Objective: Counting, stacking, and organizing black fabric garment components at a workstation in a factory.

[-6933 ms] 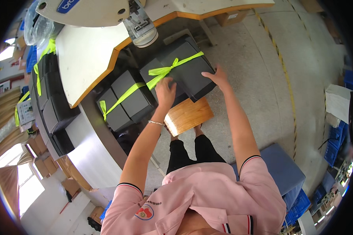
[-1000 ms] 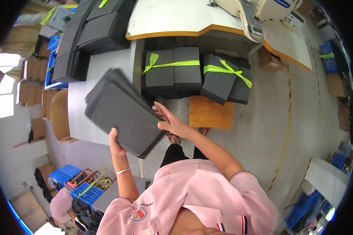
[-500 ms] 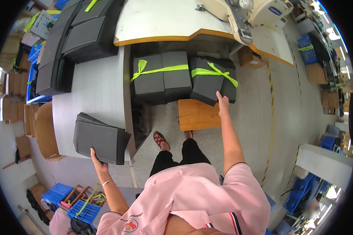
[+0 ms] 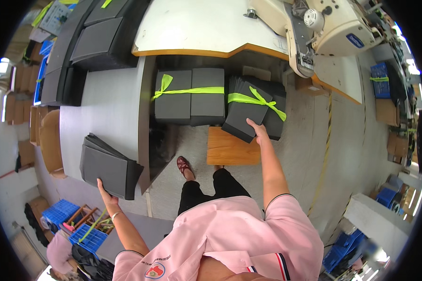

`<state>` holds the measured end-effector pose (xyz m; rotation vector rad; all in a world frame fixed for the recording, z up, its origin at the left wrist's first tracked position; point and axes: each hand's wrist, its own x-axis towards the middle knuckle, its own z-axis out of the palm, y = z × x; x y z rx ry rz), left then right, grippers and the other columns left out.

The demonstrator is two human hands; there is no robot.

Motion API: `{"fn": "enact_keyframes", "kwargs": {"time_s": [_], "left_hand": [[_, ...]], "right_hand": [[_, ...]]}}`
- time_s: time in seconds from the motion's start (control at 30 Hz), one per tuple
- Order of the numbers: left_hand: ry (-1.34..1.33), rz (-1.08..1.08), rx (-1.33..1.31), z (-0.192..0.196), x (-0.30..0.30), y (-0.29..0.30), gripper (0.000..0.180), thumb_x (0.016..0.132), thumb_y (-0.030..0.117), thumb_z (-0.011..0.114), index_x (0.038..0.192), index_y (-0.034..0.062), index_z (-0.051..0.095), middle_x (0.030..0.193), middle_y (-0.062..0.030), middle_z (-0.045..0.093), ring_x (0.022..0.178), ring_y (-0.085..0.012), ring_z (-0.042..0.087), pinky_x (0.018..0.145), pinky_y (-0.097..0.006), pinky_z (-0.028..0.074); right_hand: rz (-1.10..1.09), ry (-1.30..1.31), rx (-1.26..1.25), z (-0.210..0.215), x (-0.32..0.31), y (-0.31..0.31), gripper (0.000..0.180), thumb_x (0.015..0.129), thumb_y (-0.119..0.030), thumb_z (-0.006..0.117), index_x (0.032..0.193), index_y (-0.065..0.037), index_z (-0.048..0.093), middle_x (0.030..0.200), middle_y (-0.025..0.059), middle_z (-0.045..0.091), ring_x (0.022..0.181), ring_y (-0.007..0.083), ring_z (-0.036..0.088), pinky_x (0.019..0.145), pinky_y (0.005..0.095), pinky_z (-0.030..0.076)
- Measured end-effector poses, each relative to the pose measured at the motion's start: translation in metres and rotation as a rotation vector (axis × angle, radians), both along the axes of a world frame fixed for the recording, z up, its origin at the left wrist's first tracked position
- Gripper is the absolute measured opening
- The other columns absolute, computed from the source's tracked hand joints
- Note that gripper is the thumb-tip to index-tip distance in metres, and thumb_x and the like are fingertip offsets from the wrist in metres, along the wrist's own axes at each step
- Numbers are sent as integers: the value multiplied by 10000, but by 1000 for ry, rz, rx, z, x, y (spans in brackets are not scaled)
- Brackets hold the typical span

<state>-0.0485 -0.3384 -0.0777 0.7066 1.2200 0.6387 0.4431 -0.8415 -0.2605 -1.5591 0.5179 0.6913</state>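
My left hand point(image 4: 106, 193) rests at the near edge of a loose stack of dark grey sheets point(image 4: 109, 166), which lies on the grey table point(image 4: 108, 107) with its corner over the table's edge. My right hand point(image 4: 258, 132) touches the near corner of a dark grey bundle tied with a bright green ribbon point(image 4: 254, 112). That bundle leans on a wooden stool point(image 4: 230, 147). A second ribbon-tied bundle point(image 4: 190, 95) lies flat just left of it, under the white worktop.
A white sewing machine point(image 4: 330, 30) stands on a white worktop point(image 4: 206, 25) with an orange edge. More dark stacks point(image 4: 86, 42) fill the table's far left. Blue crates point(image 4: 72, 222) sit at lower left, cardboard boxes point(image 4: 47, 140) beside the table.
The loose stack, held up in the air a second ago, now lies on the grey table with my left hand at its edge. My right hand has reached to the tilted bundle.
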Motion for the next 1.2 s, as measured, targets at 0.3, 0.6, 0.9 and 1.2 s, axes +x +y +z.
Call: {"fn": "enact_keyframes", "kwargs": {"time_s": [0.3, 0.6, 0.9, 1.2], "left_hand": [[23, 45, 14, 1, 7, -9, 744, 917, 568, 696, 1435, 58, 532, 1372, -100, 613, 1232, -292, 596, 1064, -436, 481], [45, 49, 38, 1, 13, -8, 760, 908, 577, 701, 1434, 53, 537, 1363, -113, 620, 1229, -300, 595, 1067, -435, 477], [-2, 93, 15, -1, 14, -11, 781, 905, 557, 721, 1445, 30, 518, 1386, -127, 606, 1236, -307, 599, 1072, -434, 486], [-30, 88, 43, -6, 3, -1, 766, 901, 535, 741, 1431, 26, 525, 1371, -122, 618, 1224, -304, 609, 1078, -437, 485]], "right_hand": [[45, 181, 89, 38, 37, -22, 927, 690, -320, 965, 1364, 128, 512, 1290, 187, 650, 1154, 277, 652, 994, 355, 523], [109, 129, 137, 21, 24, -85, 773, 793, -301, 887, 1401, 22, 535, 1319, 139, 642, 1194, 257, 631, 1028, 384, 502], [-73, 285, 236, 48, -81, -85, 710, 836, -321, 854, 1389, 7, 555, 1342, 136, 639, 1225, 269, 617, 1068, 392, 489], [-92, 450, 233, 167, -67, -88, 725, 838, -354, 849, 1392, 5, 547, 1306, 167, 650, 1176, 295, 640, 1038, 398, 506]]}}
